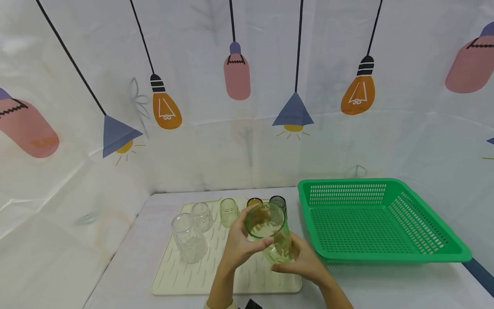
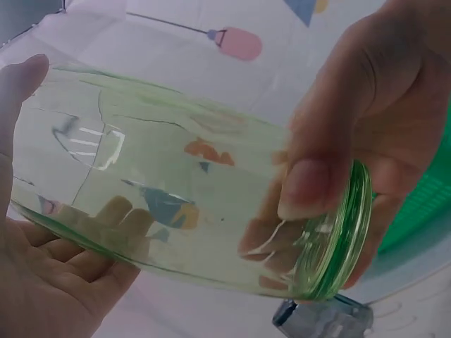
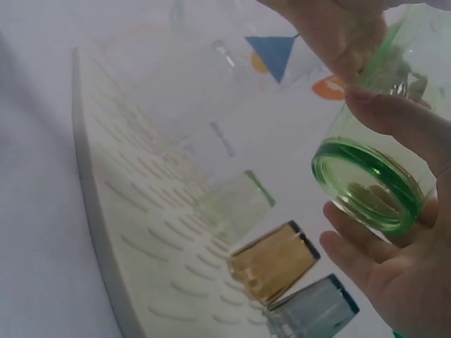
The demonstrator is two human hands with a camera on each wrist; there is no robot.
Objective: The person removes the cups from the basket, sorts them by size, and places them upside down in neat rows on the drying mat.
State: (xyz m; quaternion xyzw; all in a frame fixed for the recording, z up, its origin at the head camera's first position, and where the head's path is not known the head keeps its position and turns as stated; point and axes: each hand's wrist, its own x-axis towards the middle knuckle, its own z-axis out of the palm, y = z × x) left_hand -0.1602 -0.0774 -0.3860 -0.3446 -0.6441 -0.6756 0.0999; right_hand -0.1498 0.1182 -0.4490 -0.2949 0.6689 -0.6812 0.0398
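Both hands hold a tall, pale green, see-through drinking glass [image 1: 283, 244] above the front right part of a cream ridged drying mat [image 1: 179, 274]. My left hand [image 1: 240, 245] grips it near the rim, thumb across the near side. Lower down, my right hand [image 1: 305, 262] holds the glass around its thick base, its thumb along the wall in the right wrist view. The glass is tilted, its round mouth facing the head camera. Fingers of the left hand [image 2: 77, 289] show through the clear wall in the left wrist view.
On the mat stand a large clear glass [image 1: 189, 240], a smaller clear glass [image 1: 202, 218], a light green glass [image 1: 229, 213], an amber glass [image 3: 275, 262] and a grey glass [image 3: 313, 310]. A green plastic basket [image 1: 386, 257] sits to the right. Behind hangs a lamp-printed sheet [image 1: 270, 150].
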